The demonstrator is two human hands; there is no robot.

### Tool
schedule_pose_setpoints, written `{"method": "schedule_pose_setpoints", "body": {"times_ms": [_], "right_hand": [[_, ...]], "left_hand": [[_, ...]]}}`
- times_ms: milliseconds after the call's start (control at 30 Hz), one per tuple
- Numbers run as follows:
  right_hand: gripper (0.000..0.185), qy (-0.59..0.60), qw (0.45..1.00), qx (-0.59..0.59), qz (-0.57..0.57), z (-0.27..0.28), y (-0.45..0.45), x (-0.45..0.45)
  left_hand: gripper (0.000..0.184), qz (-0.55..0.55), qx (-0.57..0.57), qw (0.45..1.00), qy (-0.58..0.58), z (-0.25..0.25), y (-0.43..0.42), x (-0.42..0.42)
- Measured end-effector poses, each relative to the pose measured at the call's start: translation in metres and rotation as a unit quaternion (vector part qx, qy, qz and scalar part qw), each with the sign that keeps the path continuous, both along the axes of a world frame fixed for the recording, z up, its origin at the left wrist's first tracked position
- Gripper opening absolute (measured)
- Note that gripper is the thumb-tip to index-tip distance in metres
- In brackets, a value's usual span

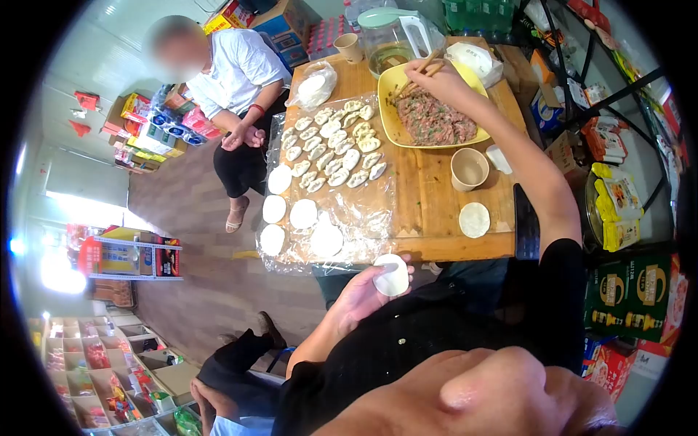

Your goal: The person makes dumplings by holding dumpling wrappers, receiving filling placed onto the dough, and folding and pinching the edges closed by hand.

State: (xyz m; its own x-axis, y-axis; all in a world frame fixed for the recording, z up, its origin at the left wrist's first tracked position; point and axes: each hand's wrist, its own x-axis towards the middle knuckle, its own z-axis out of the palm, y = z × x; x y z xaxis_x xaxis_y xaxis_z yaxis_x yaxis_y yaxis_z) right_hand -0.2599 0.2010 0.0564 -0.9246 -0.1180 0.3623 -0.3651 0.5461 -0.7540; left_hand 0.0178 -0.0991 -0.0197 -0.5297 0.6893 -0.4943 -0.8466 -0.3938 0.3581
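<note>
My left hand (358, 296) holds a round dumpling wrapper (392, 275) just off the table's front edge. Over at the yellow bowl (387, 125), my right hand (441, 78) grips a pair of chopsticks (409, 82), their tips down by the minced meat filling (434, 118). Rows of folded dumplings (336, 142) lie on clear plastic wrap (373, 218) left of the bowl. Several flat wrappers (303, 214) are spread along the plastic nearer to me. One more wrapper (475, 219) rests on bare wood at the right.
A paper cup (470, 170) stands below the bowl, another cup (348, 48) at the back beside a glass pitcher (390, 43). A person in a white shirt (236, 69) sits at the table's left. Shelves with packets (618, 203) border the right side.
</note>
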Motion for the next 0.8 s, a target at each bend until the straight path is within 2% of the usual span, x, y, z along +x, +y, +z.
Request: {"method": "schedule_pose_setpoints", "body": {"times_ms": [33, 133, 267, 300, 367, 400, 433, 500, 633, 700, 733, 767, 800], "right_hand": [[0.03, 0.0, 1.0, -0.003, 0.0, 0.003, -0.001, 0.006], [0.031, -0.112, 0.99, 0.069, 0.05, 0.021, -0.002, 0.032], [0.03, -0.074, 0.985, 0.135, 0.077, 0.025, 0.006, 0.045], [0.03, -0.076, 0.985, 0.135, 0.078, 0.03, 0.007, 0.044], [0.029, -0.077, 0.993, 0.036, 0.08, 0.032, 0.013, 0.036], [0.028, -0.035, 0.997, 0.001, 0.074, 0.031, 0.012, 0.03], [0.028, -0.066, 0.995, 0.01, 0.068, 0.035, 0.015, 0.026], [0.029, -0.004, 0.996, -0.072, 0.059, 0.018, 0.009, 0.018], [0.028, -0.083, 0.996, -0.001, 0.044, -0.002, 0.005, 0.013], [0.035, -0.065, 0.996, 0.0, 0.065, 0.005, 0.011, 0.021], [0.038, -0.07, 0.996, 0.008, 0.048, 0.017, 0.012, 0.029], [0.035, -0.02, 0.997, -0.031, 0.063, 0.01, 0.019, 0.024], [0.035, -0.029, 0.997, -0.026, 0.066, 0.006, 0.029, 0.016]], "left_hand": [[0.055, 0.0, 0.008, 1.0, -0.005, -0.001, -0.001, 0.0], [0.055, 0.001, 0.005, 1.0, -0.002, -0.002, -0.001, 0.0], [0.056, 0.001, 0.005, 1.0, -0.003, -0.004, -0.001, 0.0], [0.059, 0.005, 0.002, 1.0, -0.005, -0.003, 0.0, -0.001], [0.062, 0.008, -0.001, 1.0, -0.013, -0.004, 0.0, 0.0], [0.062, 0.008, 0.002, 1.0, -0.011, -0.005, -0.001, 0.001], [0.062, 0.007, 0.006, 1.0, -0.009, -0.006, -0.002, 0.0], [0.064, 0.001, -0.016, 1.0, -0.009, -0.004, 0.0, -0.001], [0.064, 0.018, 0.003, 1.0, -0.012, 0.003, 0.001, -0.006], [0.048, 0.066, 0.034, 0.997, 0.03, 0.036, 0.0, -0.02], [0.043, 0.17, -0.025, 0.985, 0.029, 0.062, -0.005, -0.027], [0.042, 0.275, -0.013, 0.96, 0.049, 0.059, -0.027, -0.044], [0.044, 0.305, -0.044, 0.937, 0.166, 0.08, -0.05, -0.064]]}}
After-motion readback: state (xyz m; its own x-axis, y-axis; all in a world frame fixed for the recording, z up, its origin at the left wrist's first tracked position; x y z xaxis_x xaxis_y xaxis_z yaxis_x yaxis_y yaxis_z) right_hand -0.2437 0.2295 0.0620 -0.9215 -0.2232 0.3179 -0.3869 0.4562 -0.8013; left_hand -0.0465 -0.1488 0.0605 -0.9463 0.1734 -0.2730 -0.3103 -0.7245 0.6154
